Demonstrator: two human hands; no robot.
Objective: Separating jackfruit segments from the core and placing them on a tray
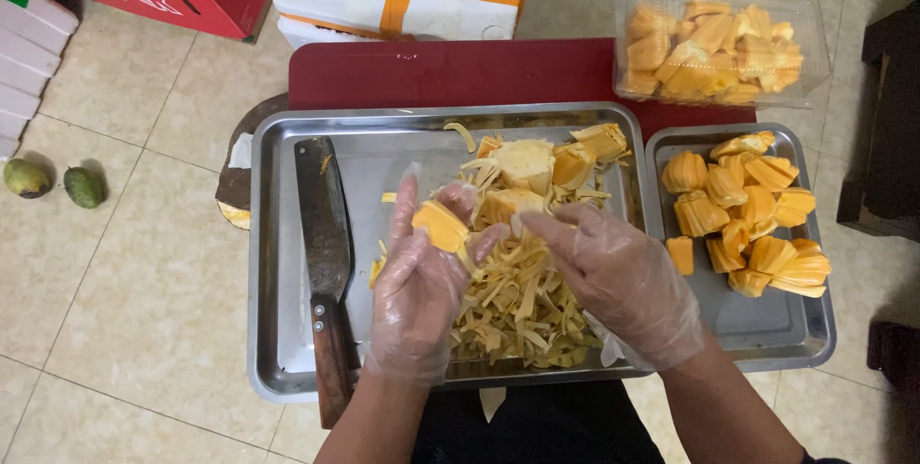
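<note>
The left hand [417,277], in a thin clear glove, pinches an orange fruit pod [440,225] between thumb and fingers above the big steel tray [287,330]. The gloved right hand [623,282] lies half spread, its fingertips on the heap of pale fruit strips [517,306] just beside the pod. A cleaver [324,234] lies in the tray's left part, and peeled pods [743,210] fill the smaller tray [767,330] to the right.

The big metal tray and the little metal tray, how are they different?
The big metal tray holds a cleaver and pale stringy scraps; the little metal tray holds only neat orange fruit pods. Both gloved hands, left hand and right hand, work over the big one, none over the little. Both are shiny rectangles.
</note>
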